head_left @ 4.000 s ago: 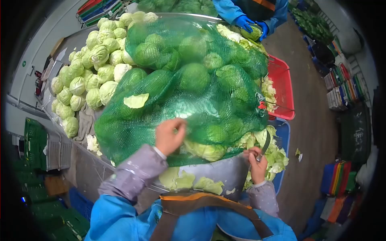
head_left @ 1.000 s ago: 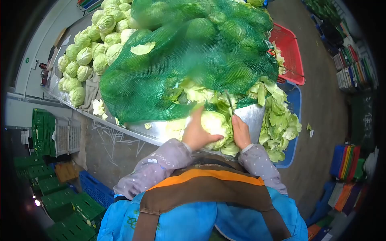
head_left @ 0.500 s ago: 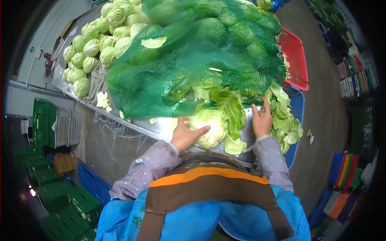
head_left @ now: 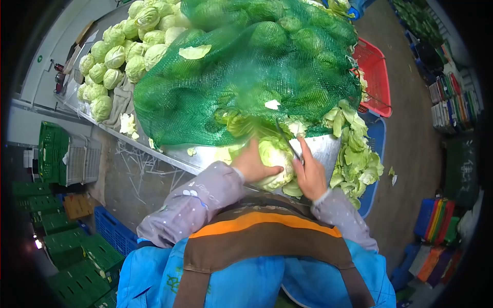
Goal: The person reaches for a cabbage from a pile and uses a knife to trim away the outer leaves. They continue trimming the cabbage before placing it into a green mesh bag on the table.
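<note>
A pale green cabbage (head_left: 275, 156) rests at the near edge of the metal table (head_left: 321, 146). My left hand (head_left: 252, 163) grips it from the left, thumb across its near side. In my right hand (head_left: 310, 173) is a knife (head_left: 284, 134), its dark blade slanting up and left beside the cabbage's right side. The fingers are closed around the handle, which is mostly hidden. Just beyond the cabbage lies a green mesh sack (head_left: 205, 97) with several cabbages inside. A cut white piece (head_left: 297, 127) sits near the blade.
Bare cabbages (head_left: 115, 56) are piled at the far left beside a grey cloth (head_left: 122, 102). Loose leaves (head_left: 357, 159) hang off the right edge over a blue crate (head_left: 377, 138). Behind that stands a red crate (head_left: 375, 66). Green crates (head_left: 77, 256) are stacked at lower left.
My right hand has moved left from the loose leaves to the cabbage, and a knife now shows in it. Large outer leaves have come away from the cabbage's right side.
</note>
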Motion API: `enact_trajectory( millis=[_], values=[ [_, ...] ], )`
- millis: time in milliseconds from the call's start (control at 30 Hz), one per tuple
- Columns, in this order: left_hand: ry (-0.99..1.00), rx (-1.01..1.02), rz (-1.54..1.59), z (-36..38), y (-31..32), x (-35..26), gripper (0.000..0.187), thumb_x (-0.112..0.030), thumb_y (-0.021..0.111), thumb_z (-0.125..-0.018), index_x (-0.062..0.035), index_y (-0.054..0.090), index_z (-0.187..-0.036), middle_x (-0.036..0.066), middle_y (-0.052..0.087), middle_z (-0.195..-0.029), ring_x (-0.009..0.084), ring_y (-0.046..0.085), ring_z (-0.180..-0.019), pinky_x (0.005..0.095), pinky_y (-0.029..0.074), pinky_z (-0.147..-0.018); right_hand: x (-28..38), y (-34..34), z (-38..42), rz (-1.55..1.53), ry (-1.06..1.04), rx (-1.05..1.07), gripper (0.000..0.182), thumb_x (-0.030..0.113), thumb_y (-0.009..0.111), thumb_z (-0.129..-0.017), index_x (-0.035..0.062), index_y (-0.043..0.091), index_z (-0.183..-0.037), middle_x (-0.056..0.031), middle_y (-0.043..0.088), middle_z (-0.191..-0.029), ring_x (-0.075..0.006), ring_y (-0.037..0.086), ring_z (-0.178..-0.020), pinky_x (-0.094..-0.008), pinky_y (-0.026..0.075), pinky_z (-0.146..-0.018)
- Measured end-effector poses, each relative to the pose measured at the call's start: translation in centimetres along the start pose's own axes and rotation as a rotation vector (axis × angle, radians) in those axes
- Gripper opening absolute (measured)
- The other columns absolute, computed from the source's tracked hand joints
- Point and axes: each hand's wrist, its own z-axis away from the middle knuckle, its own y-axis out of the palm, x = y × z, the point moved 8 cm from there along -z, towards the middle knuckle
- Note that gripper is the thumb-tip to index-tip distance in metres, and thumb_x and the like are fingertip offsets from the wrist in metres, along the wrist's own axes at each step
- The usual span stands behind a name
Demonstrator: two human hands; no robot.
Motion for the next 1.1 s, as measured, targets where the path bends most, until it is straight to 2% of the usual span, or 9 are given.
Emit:
enact_trajectory(
  millis=[167,300,400,500,700,767,900,1033,1100],
  values=[
    [-0.104,0.095,0.192,0.0,1.0,1.5,0.106,-0.053,0.074,-0.069,0.0108,0.016,-0.132,0.033,0.048,-0.120,0.0378,0.052,-0.113,0.0380,0.043,-0.096,-3.5,3.5,2.4,0.009,0.148,0.132,0.048,0.023,0.047,-0.095,0.0088,0.036,-0.139,-0.0226,0.063,-0.083,-0.0391,0.062,-0.072,-0.0434,0.046,-0.067],
    [-0.053,-0.063,0.552,-0.1,2.7,3.6,0.106,-0.051,0.075,-0.067,0.0086,0.019,-0.135,0.031,0.045,-0.126,0.0403,0.048,-0.117,0.0396,0.040,-0.098,-6.6,5.4,0.6,-0.355,0.241,-0.038,0.040,0.027,0.038,-0.100,0.0015,0.048,-0.128,-0.0209,0.061,-0.079,-0.0291,0.061,-0.069,-0.0371,0.046,-0.069],
    [-0.076,-0.058,0.336,0.6,2.5,3.0,0.106,-0.049,0.076,-0.068,0.0073,0.018,-0.136,0.031,0.043,-0.128,0.0396,0.046,-0.120,0.0391,0.038,-0.100,-8.5,5.3,0.2,-0.485,0.368,-0.012,0.041,0.030,0.043,-0.098,0.0008,0.050,-0.126,-0.0200,0.062,-0.073,-0.0223,0.060,-0.061,-0.0335,0.045,-0.060],
    [-0.115,-0.057,0.432,0.8,2.1,3.0,0.105,-0.048,0.076,-0.068,0.0064,0.018,-0.137,0.031,0.040,-0.130,0.0394,0.043,-0.122,0.0394,0.036,-0.102,-2.6,1.9,0.4,-0.206,0.053,-0.015,0.040,0.030,0.051,-0.094,0.0017,0.054,-0.122,-0.0174,0.060,-0.063,-0.0207,0.058,-0.053,-0.0325,0.044,-0.054],
    [-0.088,-0.094,0.426,1.5,2.1,2.6,0.101,-0.049,0.075,-0.068,0.0056,0.021,-0.134,0.031,0.039,-0.130,0.0412,0.045,-0.119,0.0416,0.040,-0.098,-4.6,1.9,-1.9,-0.223,0.096,0.018,0.025,0.024,0.063,-0.085,0.0023,0.064,-0.098,-0.0186,0.060,-0.061,-0.0325,0.062,-0.056,-0.0372,0.046,-0.054],
    [-0.093,-0.122,0.347,2.1,1.6,2.0,0.100,-0.049,0.075,-0.068,0.0052,0.022,-0.133,0.031,0.040,-0.129,0.0414,0.046,-0.117,0.0418,0.041,-0.097,-2.7,1.3,-2.0,0.002,-0.098,-0.046,0.018,0.015,0.064,-0.080,0.0016,0.063,-0.092,-0.0214,0.061,-0.065,-0.0359,0.062,-0.061,-0.0405,0.049,-0.057],
    [-0.206,-0.106,0.273,2.2,1.8,1.0,0.099,-0.051,0.075,-0.068,0.0045,0.023,-0.132,0.030,0.041,-0.127,0.0418,0.047,-0.116,0.0429,0.041,-0.095,-3.7,2.2,-4.3,0.177,0.030,0.054,0.018,0.009,0.063,-0.075,0.0017,0.063,-0.091,-0.0232,0.062,-0.069,-0.0390,0.062,-0.067,-0.0437,0.050,-0.062],
    [-0.279,-0.109,0.355,1.7,1.8,2.2,0.098,-0.051,0.075,-0.068,0.0045,0.024,-0.131,0.031,0.042,-0.126,0.0421,0.046,-0.117,0.0435,0.041,-0.095,-9.1,4.0,-6.4,0.149,0.104,-0.018,0.023,0.011,0.066,-0.073,-0.0002,0.063,-0.093,-0.0248,0.063,-0.075,-0.0406,0.063,-0.075,-0.0436,0.050,-0.069],
    [-0.163,-0.181,0.418,1.9,3.0,3.8,0.096,-0.049,0.075,-0.069,0.0044,0.024,-0.130,0.030,0.042,-0.126,0.0401,0.047,-0.117,0.0423,0.041,-0.095,-13.1,3.7,-6.9,0.107,0.268,-0.177,0.031,0.013,0.070,-0.073,-0.0034,0.064,-0.098,-0.0220,0.064,-0.071,-0.0348,0.065,-0.069,-0.0398,0.050,-0.064]
  ],
)
